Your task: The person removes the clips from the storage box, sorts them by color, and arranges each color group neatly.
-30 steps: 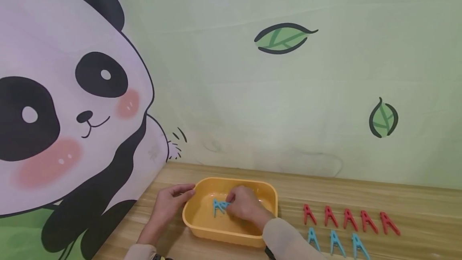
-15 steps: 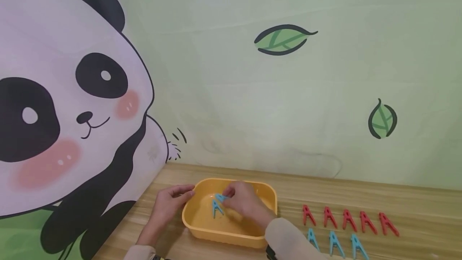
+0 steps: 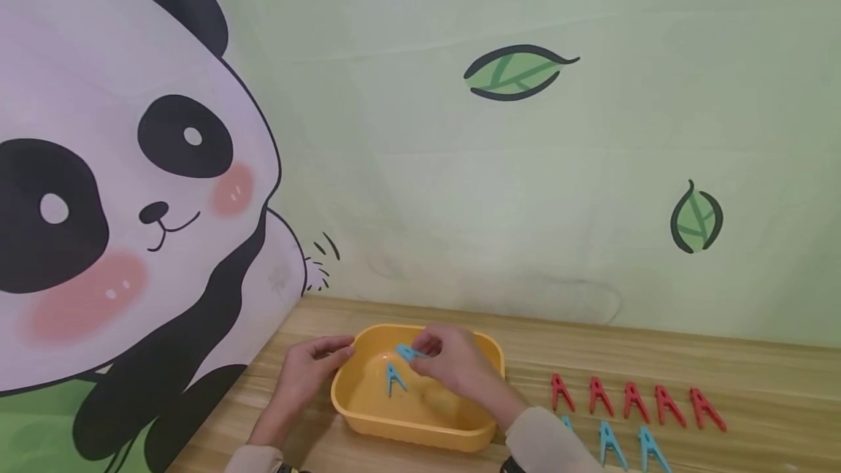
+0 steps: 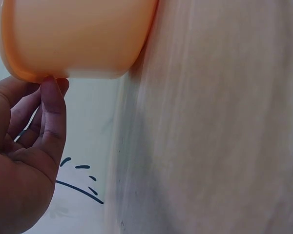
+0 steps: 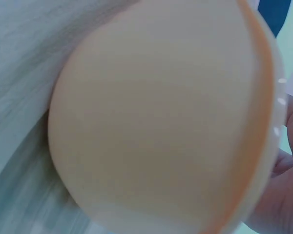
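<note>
A yellow plastic basin (image 3: 420, 438) stands on the wooden table. My left hand (image 3: 304, 374) holds its rim at the left corner with thumb and fingertips; in the left wrist view that hand (image 4: 27, 161) meets the rim from below. Above the basin's inside, my right hand (image 3: 453, 363) pinches a light blue clothespin (image 3: 409, 352) between thumb and fingers. Another blue clothespin (image 3: 394, 379) lies on the basin floor. In the right wrist view the basin's wall (image 5: 156, 117) hides most of my right hand (image 5: 283, 195) and the clothespin.
Right of the basin, several red clothespins (image 3: 636, 401) lie in a row on the table (image 3: 775, 400). Three blue ones (image 3: 611, 444) form a row in front of them, the leftmost partly behind my sleeve. A green wall with a panda picture (image 3: 197, 188) rises behind.
My right hand has lifted one blue clothespin up and slightly away from the other, which stays on the basin floor. The left hand has kept its place on the rim.
</note>
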Demonstrator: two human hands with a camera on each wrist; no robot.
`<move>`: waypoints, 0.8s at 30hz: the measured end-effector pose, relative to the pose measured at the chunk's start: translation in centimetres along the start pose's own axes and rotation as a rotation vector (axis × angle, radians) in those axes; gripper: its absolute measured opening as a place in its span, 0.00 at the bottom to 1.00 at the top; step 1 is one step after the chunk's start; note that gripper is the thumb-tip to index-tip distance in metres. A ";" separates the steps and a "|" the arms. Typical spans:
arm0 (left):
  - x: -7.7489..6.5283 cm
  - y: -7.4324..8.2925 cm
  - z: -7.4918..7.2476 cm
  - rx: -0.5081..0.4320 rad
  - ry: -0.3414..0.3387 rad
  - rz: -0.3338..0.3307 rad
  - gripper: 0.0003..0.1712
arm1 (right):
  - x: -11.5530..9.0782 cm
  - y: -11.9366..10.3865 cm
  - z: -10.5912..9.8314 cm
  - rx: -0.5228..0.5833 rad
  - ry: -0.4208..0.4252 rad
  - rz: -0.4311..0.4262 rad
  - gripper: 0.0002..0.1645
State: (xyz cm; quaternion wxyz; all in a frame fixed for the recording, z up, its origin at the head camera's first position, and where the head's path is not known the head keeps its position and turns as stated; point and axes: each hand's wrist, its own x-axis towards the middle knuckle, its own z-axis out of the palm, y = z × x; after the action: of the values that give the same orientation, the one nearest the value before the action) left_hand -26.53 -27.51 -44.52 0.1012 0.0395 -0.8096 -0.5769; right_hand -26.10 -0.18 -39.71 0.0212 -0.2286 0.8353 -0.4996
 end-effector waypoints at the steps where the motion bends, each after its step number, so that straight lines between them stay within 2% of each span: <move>1: 0.0 0.0 0.0 -0.001 0.001 0.002 0.14 | -0.1 0.0 -0.1 -0.001 0.006 -0.004 0.08; 15: 0.0 0.0 -0.1 0.005 0.008 0.003 0.14 | -3.1 0.2 -2.5 0.007 0.091 -0.080 0.10; 24: 0.1 0.0 0.0 0.007 0.005 -0.001 0.14 | -4.9 0.6 -4.4 0.013 0.115 -0.053 0.09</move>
State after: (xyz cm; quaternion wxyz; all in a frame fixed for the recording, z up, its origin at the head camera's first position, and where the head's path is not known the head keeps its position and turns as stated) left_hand -26.59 -27.53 -44.56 0.1027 0.0415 -0.8113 -0.5740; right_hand -23.07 5.71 -38.93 -0.0387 -0.2214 0.8255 -0.5177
